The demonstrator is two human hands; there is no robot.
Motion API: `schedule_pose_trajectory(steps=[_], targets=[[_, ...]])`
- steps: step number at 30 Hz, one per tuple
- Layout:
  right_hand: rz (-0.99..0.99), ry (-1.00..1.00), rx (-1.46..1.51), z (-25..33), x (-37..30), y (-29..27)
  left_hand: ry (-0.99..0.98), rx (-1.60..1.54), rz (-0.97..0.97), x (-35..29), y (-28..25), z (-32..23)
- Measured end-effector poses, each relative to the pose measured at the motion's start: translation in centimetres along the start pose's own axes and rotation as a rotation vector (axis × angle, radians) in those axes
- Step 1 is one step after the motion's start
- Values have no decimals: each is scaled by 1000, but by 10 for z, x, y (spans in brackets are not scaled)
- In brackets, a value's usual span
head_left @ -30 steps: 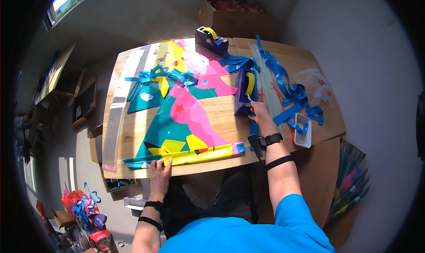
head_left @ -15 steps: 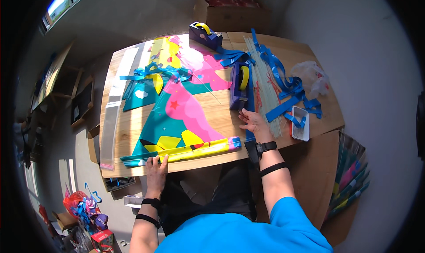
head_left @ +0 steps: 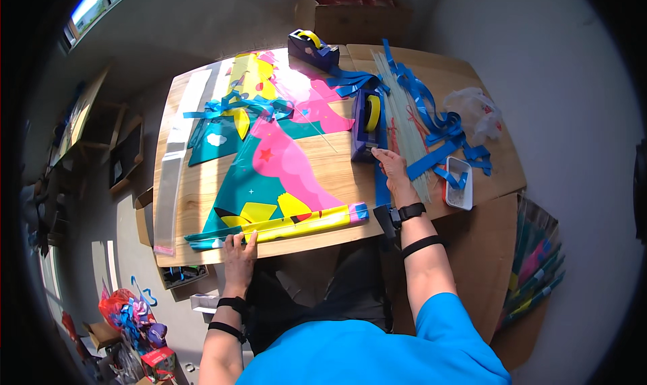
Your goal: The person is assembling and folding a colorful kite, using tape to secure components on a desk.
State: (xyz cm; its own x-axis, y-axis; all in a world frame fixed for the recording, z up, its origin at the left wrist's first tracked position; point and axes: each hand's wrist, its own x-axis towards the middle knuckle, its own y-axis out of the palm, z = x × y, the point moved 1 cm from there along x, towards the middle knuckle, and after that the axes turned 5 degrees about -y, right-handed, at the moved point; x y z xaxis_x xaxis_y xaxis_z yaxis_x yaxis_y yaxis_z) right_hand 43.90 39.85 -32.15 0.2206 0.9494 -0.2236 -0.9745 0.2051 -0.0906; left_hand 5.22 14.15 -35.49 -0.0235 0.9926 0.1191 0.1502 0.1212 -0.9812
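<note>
Left hand [head_left: 239,255] pressing, unclenched, on the rolled sheet [head_left: 303,224], roll extending right from its fingers; right hand [head_left: 393,169] sitting at the near end of the purple dispenser [head_left: 362,139], can't tell if pinching tape. Left fingers easing could be letting the roll unwind

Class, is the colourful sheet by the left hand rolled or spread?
The colourful sheet is partly rolled: its near edge forms a mostly yellow roll touched by the left hand; the rest lies spread on the table.
</note>
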Motion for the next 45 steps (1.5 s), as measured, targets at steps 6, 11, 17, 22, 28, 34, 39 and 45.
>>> schedule_pose_trajectory(steps=[6,11,17,22,28,34,39,45], targets=[[64,67,45,5,-6,5,-3,10,8,-3,1,3],[117,101,150,-2,1,1,2,9,14,-2,3,2],[141,175,151,0,0,3,3,13,4,-1,1,1],[156,232,71,20,-8,1,0,3,11,-2,-6,-2],[194,179,-34,24,-10,-4,8,9,9,-1,-1,0],[175,457,199,4,-15,2,-7,11,17,-3,-2,0],[24,187,22,-5,-12,-6,-16,-2,53,0,-8,-3],[80,15,-50,5,3,-6,-5,3,12,-2,2,1]])
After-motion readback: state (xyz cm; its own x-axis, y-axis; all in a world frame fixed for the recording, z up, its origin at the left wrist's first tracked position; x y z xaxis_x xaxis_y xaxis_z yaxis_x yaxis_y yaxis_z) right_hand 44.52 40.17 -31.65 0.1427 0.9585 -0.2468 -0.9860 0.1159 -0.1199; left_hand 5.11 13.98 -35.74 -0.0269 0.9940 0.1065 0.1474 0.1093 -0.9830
